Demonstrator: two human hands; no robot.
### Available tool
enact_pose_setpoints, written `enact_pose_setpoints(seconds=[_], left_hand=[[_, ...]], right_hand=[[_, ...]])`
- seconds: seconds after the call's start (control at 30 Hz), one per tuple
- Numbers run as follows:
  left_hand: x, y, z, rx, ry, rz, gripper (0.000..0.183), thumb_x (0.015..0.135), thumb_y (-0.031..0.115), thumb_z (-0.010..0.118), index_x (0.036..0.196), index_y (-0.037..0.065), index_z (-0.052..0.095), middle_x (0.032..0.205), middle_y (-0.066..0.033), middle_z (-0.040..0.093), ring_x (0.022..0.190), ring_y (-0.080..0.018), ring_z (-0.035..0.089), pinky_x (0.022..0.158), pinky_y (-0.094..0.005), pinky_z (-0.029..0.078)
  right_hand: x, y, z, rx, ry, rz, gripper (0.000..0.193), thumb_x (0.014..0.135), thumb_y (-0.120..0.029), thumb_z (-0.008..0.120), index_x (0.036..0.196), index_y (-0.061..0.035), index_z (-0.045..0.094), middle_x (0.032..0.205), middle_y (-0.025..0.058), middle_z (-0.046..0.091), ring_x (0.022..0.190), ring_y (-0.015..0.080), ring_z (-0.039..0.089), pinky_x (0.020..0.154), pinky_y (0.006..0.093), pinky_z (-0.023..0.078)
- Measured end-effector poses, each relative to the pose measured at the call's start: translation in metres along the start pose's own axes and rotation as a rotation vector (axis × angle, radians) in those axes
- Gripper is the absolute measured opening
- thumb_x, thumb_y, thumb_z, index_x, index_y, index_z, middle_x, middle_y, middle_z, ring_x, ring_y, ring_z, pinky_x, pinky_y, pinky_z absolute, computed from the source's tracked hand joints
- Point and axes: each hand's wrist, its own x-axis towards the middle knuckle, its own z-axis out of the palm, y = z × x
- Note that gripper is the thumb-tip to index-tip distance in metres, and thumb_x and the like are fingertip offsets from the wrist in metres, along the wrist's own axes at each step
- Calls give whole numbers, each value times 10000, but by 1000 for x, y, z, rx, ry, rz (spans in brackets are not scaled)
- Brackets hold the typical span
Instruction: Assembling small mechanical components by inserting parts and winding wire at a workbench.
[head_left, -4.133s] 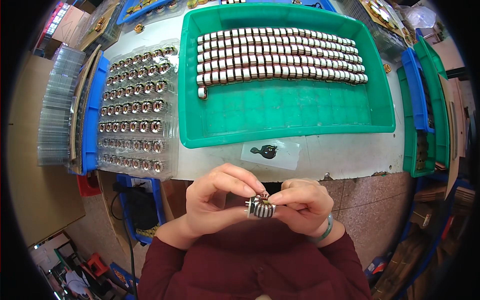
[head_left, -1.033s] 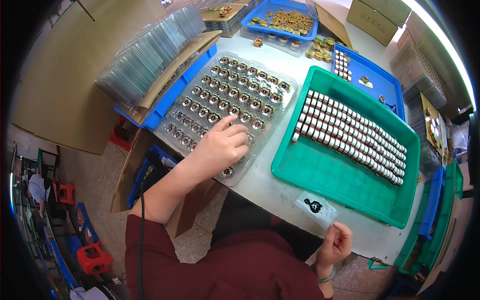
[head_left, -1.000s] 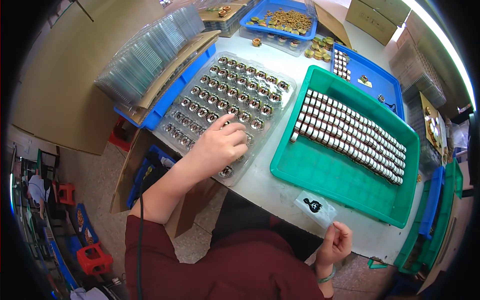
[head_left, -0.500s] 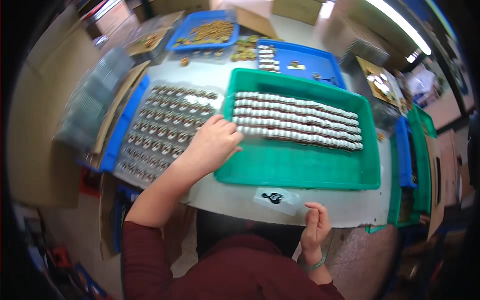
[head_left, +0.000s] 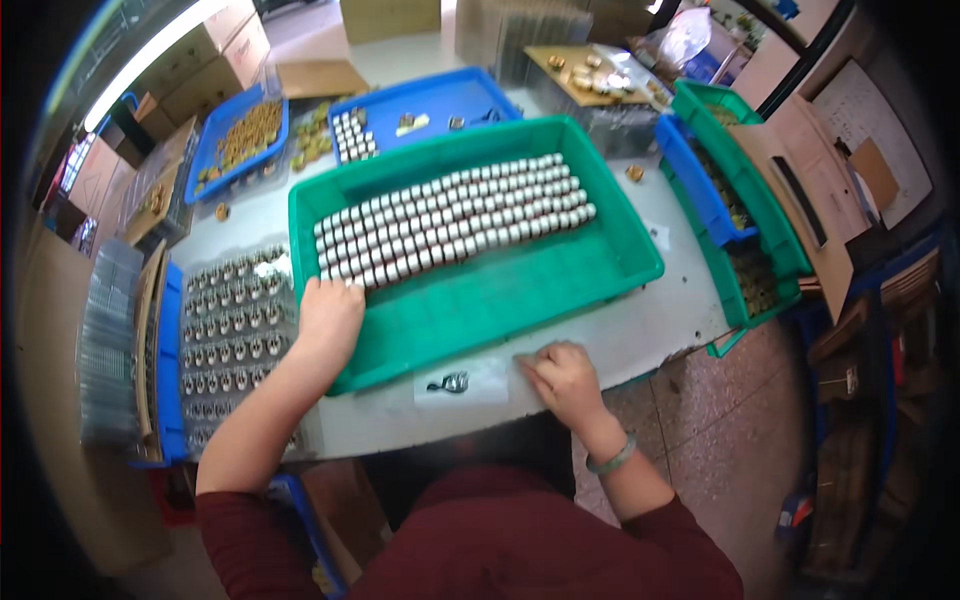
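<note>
A green tray holds several rows of small white-and-dark cylindrical parts. My left hand reaches over the tray's left side, fingers bent together at the end of the nearest row; what they hold, if anything, is hidden. My right hand is above the table at the tray's near side, its fingers curled and thumb close to the index finger. Anything between them is too small to make out. Left of that hand lies a clear bag with black small pieces.
A clear blister tray of small metallic parts sits at left, beside stacked clear trays. Behind stand a blue tray and another blue tray of brass-coloured pieces. Green and blue bins stand at right.
My view has swung to the right, so the table appears turned. My left hand stays by the left ends of the rows; my right hand has come up over the table edge beside the bag.
</note>
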Motion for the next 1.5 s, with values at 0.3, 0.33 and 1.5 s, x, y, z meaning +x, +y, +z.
enact_pose_setpoints(seconds=[0.3,0.33,1.5], left_hand=[[-25,-15,-31,-295,-17,17,87,720,36,587,806,24,587,800,-119,567,735,-220,568,607,-293,440],[-31,-18,-48,-385,-1,17,111,713,22,599,824,16,589,813,-117,561,738,-219,568,600,-287,443],[-255,162,292,-2834,-990,25,252,864,261,577,978,37,574,934,-22,553,843,-96,482,780,-202,377]], right_hand=[[8,-5,8,61,-89,-68,164,749,-127,641,910,-101,654,743,8,504,688,187,489,694,296,396],[10,-6,7,63,-91,-87,174,746,-123,649,918,-101,660,732,5,503,686,188,490,696,296,398],[105,227,-344,-163,-99,1099,797,687,-428,666,1293,18,403,1260,219,446,1166,320,450,975,383,385]])
